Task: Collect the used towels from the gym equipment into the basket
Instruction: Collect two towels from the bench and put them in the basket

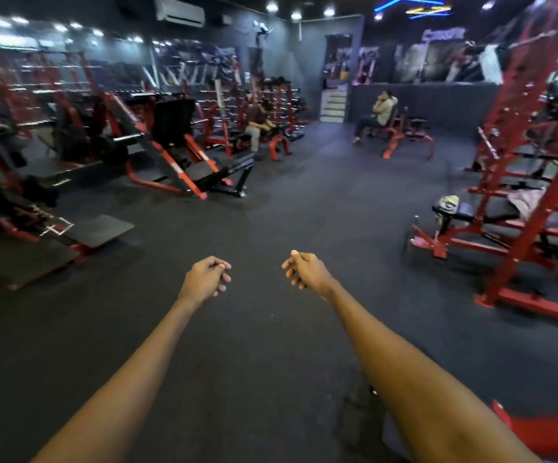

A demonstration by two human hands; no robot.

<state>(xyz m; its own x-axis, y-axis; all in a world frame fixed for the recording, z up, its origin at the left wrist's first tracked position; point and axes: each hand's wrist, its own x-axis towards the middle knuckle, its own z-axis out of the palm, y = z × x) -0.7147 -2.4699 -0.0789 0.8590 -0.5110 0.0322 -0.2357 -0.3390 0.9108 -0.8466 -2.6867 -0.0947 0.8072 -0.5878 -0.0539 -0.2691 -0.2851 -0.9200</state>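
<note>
The left hand (pixel 207 277) and right hand (pixel 306 270) hung out front, fingers loosely curled and holding nothing, likely because a crumpled towel (pixel 448 202) lay well away on the red machine's black pad (pixel 471 210), and no basket showed.

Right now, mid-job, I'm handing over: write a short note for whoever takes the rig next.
Left hand: empty, fingers loosely curled.
Right hand: the same.
Towels, all at right: a pale towel lies on the black bench, a crumpled cloth sits at its near end, and a white towel hangs high on the red rack.
Basket: not in view.
Nothing is in hand yet; those three are left to collect.
</note>
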